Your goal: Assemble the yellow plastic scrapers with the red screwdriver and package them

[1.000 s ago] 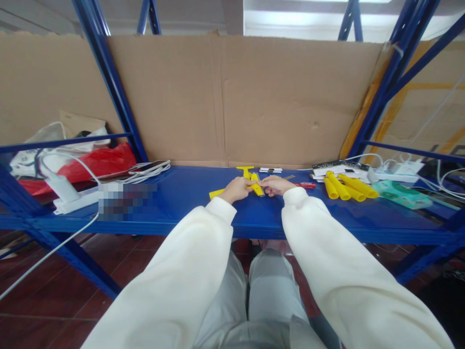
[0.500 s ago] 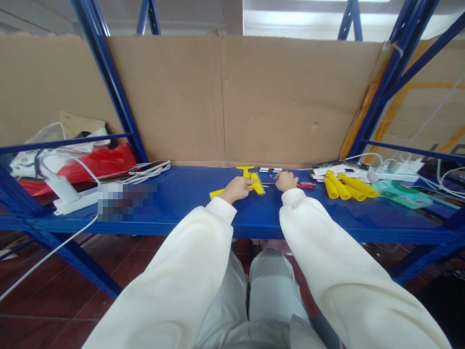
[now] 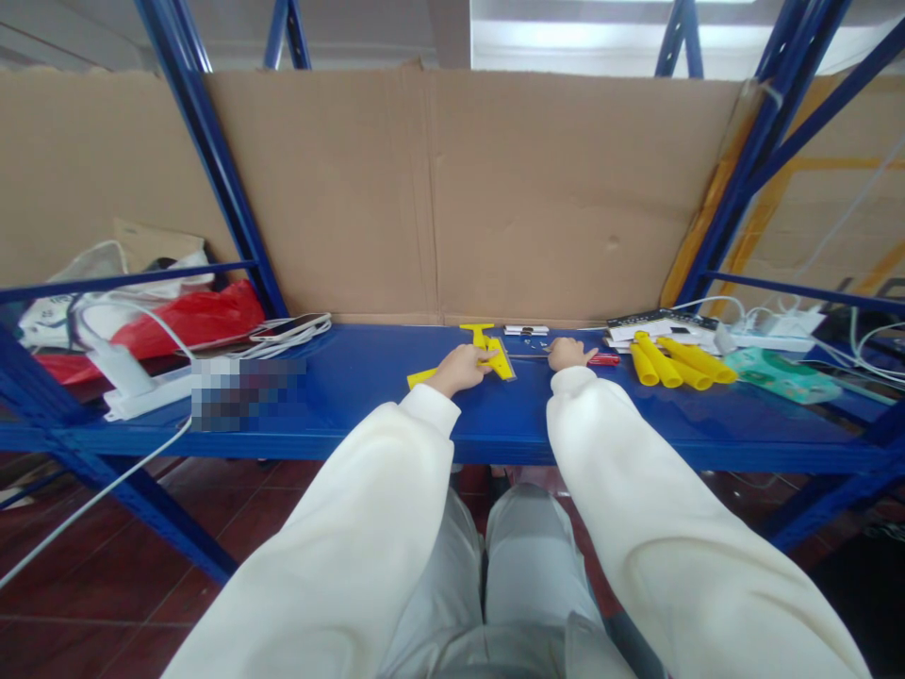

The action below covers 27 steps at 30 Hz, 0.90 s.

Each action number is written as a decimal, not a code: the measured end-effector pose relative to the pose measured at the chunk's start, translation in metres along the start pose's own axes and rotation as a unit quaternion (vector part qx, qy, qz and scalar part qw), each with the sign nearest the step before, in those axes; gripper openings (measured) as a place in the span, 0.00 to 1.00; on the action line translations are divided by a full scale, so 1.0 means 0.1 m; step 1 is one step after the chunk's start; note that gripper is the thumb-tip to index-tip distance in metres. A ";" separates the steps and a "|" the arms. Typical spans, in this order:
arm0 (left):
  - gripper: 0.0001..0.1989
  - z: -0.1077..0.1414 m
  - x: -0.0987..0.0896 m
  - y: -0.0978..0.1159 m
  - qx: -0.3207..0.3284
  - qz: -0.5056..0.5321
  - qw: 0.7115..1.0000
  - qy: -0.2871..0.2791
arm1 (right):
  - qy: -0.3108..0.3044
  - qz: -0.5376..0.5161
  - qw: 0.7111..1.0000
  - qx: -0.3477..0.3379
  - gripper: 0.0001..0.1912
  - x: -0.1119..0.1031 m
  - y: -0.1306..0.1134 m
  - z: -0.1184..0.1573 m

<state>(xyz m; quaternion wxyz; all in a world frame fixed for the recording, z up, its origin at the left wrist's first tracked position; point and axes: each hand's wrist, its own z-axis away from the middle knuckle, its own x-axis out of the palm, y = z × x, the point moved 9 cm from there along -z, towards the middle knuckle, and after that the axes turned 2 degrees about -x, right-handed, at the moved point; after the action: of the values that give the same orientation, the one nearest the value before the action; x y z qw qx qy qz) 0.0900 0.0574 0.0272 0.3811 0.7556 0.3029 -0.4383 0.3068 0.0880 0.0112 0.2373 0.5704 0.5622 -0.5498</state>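
Note:
On the blue shelf, my left hand [image 3: 463, 369] is closed on a yellow scraper [image 3: 501, 360] with a flat metal edge. A second yellow piece [image 3: 479, 334] lies just behind it, and part of a yellow handle [image 3: 421, 377] shows left of my left wrist. My right hand [image 3: 567, 353] is closed round a screwdriver, whose red handle [image 3: 605, 359] sticks out to the right. The thin shaft points left toward the scraper. A small white strip [image 3: 526, 330] lies behind, with tiny metal bits near it.
Several yellow tubes [image 3: 682, 363] lie to the right, beside a green packet [image 3: 781, 375] and a white power strip [image 3: 774, 335]. At the left are a red bag [image 3: 194, 321], cables and another power strip [image 3: 152, 391]. Cardboard [image 3: 495, 198] stands behind.
My right hand has shifted slightly right along the screwdriver, and its fingers now reach nearer the red handle. More of the shaft shows. My left hand stays in place.

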 end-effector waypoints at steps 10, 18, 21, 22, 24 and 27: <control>0.21 -0.02 0.02 -0.03 -0.006 0.012 1.000 0.003 | -0.036 0.007 0.996 -0.075 0.25 0.06 -0.27 0.02; 0.20 -0.01 0.03 0.02 -0.003 -0.013 1.000 -0.008 | -0.079 0.071 0.988 -0.114 0.23 0.21 -0.43 -0.07; 0.21 -0.01 0.03 0.04 0.000 -0.006 1.000 -0.011 | -0.097 0.083 0.986 -0.111 0.24 0.27 -0.42 -0.13; 0.21 0.00 0.03 0.05 0.001 -0.004 1.000 -0.012 | -0.103 0.085 0.985 -0.107 0.24 0.29 -0.42 -0.15; 0.21 0.01 0.03 0.06 0.001 0.000 1.000 -0.015 | -0.107 0.085 0.985 -0.102 0.24 0.31 -0.41 -0.17; 0.21 0.02 0.02 0.08 0.001 0.004 1.000 -0.016 | -0.091 0.075 0.987 -0.111 0.23 0.29 -0.42 -0.18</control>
<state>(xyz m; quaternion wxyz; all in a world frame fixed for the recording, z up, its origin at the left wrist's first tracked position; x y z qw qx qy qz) 0.0962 0.0521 0.0270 0.3870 0.7502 0.2935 -0.4487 0.2683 0.1263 0.0048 0.3896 0.5288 0.5516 -0.5142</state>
